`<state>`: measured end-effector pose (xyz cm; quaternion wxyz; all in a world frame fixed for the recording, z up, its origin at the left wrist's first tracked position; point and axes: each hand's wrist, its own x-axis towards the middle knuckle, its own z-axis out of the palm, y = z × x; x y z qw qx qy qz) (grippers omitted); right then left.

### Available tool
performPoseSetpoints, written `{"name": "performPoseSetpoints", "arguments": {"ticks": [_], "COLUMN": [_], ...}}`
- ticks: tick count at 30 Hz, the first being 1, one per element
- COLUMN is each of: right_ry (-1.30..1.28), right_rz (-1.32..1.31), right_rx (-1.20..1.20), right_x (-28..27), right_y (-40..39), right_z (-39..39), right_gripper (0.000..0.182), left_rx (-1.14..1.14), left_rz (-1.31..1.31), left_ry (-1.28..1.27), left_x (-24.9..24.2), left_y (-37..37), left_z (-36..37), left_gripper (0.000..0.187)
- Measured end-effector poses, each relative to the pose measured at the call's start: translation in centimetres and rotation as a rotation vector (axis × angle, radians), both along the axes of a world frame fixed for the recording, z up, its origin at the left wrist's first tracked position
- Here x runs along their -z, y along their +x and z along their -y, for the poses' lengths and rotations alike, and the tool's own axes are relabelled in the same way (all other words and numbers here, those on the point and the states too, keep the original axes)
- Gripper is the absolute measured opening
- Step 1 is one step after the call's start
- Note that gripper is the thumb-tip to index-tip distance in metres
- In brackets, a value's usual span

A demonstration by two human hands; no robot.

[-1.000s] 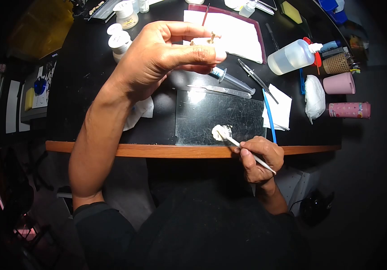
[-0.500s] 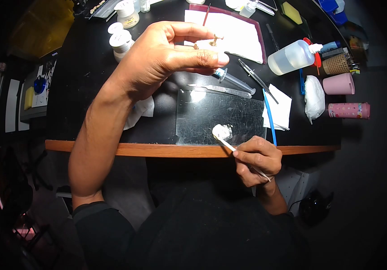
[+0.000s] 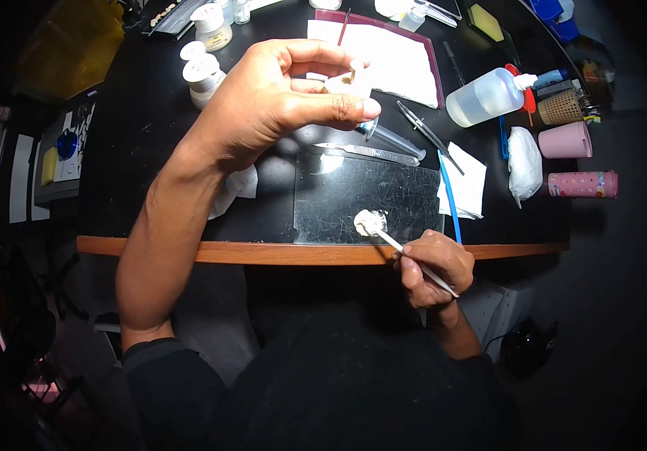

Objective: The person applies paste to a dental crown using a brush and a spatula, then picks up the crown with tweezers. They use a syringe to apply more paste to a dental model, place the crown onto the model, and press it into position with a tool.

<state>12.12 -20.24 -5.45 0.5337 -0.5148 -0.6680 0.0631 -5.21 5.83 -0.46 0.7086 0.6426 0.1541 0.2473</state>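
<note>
My left hand point(image 3: 278, 94) is raised over the table, thumb and fingers closed around a small pale piece point(image 3: 347, 81) that looks like part of a dental model; glare and fingers hide much of it. Down near the table's front edge, my right hand point(image 3: 436, 270) grips a thin white stick-like tool point(image 3: 413, 259). The tool's far end touches a dollop of white paste point(image 3: 369, 222). That paste lies on a scratched glass slab point(image 3: 331, 199). A scalpel point(image 3: 365, 152) rests along the slab's back edge, with a syringe point(image 3: 398, 140) just behind it.
Tweezers point(image 3: 428, 134), a folded white tissue point(image 3: 470, 184) and a blue stick point(image 3: 451, 199) lie right of the slab. A squeeze bottle point(image 3: 485, 98) and pink cup point(image 3: 566, 140) stand farther right. White jars point(image 3: 203, 71) are at the left; a white pad point(image 3: 406, 64) sits behind.
My right hand has shifted slightly right, tilting the tool in the paste. The piece in my left hand has turned a little, with the fingers shifting around it.
</note>
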Motion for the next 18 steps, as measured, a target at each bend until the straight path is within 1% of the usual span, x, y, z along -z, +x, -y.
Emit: {"name": "performPoseSetpoints", "arguments": {"ticks": [8,14,18], "right_ry": [0.002,0.009,0.007], "right_rz": [0.008,-0.015,-0.022], "right_rx": [0.016,0.031,0.021], "right_x": [-0.2,-0.1,-0.2], "right_y": [0.0,-0.1,0.0], "right_z": [-0.1,-0.1,0.0], "right_gripper": [0.012,0.011,0.011], "left_rx": [-0.006,-0.015,-0.038], "left_rz": [-0.061,-0.064,-0.094], "left_ry": [0.003,-0.066,-0.031], "left_x": [-0.7,-1.0,-1.3], "left_y": [-0.1,0.1,0.0], "left_z": [0.3,0.6,0.7], "left_gripper": [0.056,0.06,0.06]}}
